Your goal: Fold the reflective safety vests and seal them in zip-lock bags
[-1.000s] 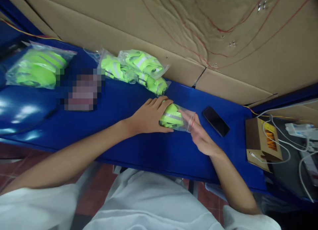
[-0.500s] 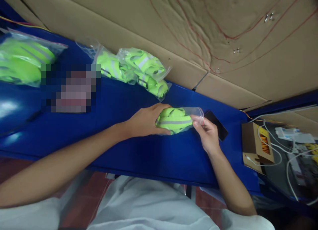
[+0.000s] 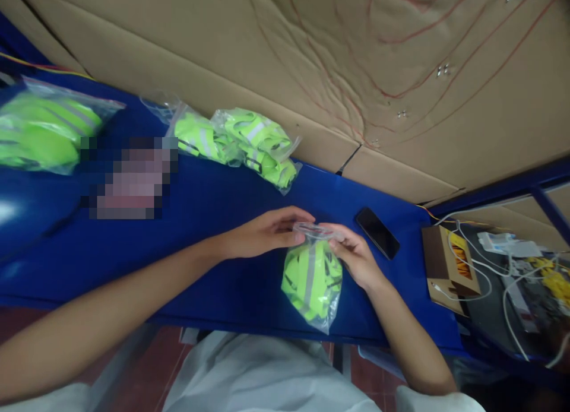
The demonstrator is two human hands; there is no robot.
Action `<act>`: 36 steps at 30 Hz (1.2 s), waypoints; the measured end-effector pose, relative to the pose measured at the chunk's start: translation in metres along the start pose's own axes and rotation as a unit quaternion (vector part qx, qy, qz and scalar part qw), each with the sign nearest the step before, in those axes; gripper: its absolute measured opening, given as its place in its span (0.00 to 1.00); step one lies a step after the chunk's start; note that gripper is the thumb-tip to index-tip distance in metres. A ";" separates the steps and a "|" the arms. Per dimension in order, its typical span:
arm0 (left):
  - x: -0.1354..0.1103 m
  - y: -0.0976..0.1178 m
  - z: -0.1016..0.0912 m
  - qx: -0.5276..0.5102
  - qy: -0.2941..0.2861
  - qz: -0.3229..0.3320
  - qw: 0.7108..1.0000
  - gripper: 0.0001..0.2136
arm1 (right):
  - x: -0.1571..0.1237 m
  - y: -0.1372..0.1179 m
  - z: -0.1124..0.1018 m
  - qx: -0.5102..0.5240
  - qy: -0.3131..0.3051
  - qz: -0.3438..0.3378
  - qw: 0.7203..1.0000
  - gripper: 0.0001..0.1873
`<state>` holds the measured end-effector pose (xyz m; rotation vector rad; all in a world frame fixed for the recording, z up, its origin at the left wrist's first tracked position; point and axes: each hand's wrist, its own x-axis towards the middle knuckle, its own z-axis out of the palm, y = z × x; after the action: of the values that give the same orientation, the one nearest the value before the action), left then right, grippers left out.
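Observation:
A clear plastic bag [image 3: 312, 279] stuffed with a neon-green reflective vest hangs over the blue table [image 3: 214, 204]. My left hand [image 3: 267, 233] pinches the left end of the bag's top edge. My right hand [image 3: 354, 259] pinches the right end of the same edge. Both hands are closed on the bag's mouth, and the filled part droops toward me.
Two more bagged green vests [image 3: 236, 142] lie against the cardboard wall [image 3: 338, 62]; another bag [image 3: 42, 130] lies far left. A black phone [image 3: 377, 233] rests right of my hands. A small cardboard box [image 3: 449, 263] with white cables sits at the right.
The bag lay on its side on the table under my left hand; it now hangs upright, both hands holding its top edge. The view shifted slightly.

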<state>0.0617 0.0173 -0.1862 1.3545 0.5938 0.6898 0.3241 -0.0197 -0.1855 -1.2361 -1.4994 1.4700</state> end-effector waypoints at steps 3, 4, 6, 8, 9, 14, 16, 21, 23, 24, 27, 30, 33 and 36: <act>0.002 0.001 0.004 -0.017 0.034 -0.025 0.999 0.24 | 0.002 -0.001 -0.001 -0.023 0.011 -0.043 0.999 0.23; 0.002 0.001 0.004 -0.012 0.051 -0.019 0.998 0.23 | 0.002 -0.001 -0.004 -0.034 0.015 -0.066 0.997 0.21; 0.002 0.002 0.002 0.011 0.063 -0.012 0.998 0.20 | 0.002 -0.004 -0.011 -0.071 0.003 -0.113 0.991 0.14; 0.000 0.003 0.001 0.044 0.055 -0.024 0.997 0.18 | 0.001 -0.008 -0.018 -0.120 -0.027 -0.146 0.982 0.14; -0.001 0.004 0.002 0.065 0.058 -0.030 0.996 0.19 | 0.000 -0.010 -0.021 -0.142 -0.034 -0.158 0.977 0.15; -0.009 0.018 0.013 0.122 0.099 0.011 0.987 0.20 | -0.009 -0.030 -0.016 -0.247 0.030 -0.191 0.949 0.16; -0.011 0.025 0.015 0.076 0.040 0.002 0.996 0.21 | -0.012 -0.042 -0.012 -0.251 0.040 -0.189 0.949 0.11; -0.010 0.026 0.000 0.115 -0.063 0.038 0.991 0.15 | -0.012 -0.062 -0.016 -0.109 -0.131 -0.116 0.979 0.06; -0.007 0.017 -0.006 0.158 -0.053 0.048 0.985 0.14 | -0.009 -0.058 -0.021 -0.095 -0.166 -0.116 0.975 0.09; -0.006 0.012 -0.008 0.177 -0.046 0.045 0.982 0.13 | -0.007 -0.055 -0.023 -0.107 -0.165 -0.120 0.973 0.10; -0.003 0.001 -0.012 0.233 -0.038 0.016 0.972 0.14 | -0.003 -0.040 -0.028 -0.202 -0.112 -0.123 0.965 0.17; -0.003 0.000 -0.008 0.250 -0.041 -0.025 0.967 0.16 | -0.001 -0.032 -0.035 -0.301 -0.107 -0.100 0.942 0.19; -0.005 0.002 0.000 0.176 -0.029 -0.060 0.982 0.16 | -0.003 -0.031 -0.044 -0.266 -0.180 -0.091 0.943 0.16; -0.004 0.001 0.003 0.057 0.008 -0.065 0.996 0.14 | -0.007 -0.028 -0.052 -0.184 -0.172 -0.089 0.964 0.07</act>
<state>0.0613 0.0119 -0.1851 1.4041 0.7359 0.5682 0.3704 -0.0065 -0.1510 -1.0464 -2.1370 1.3739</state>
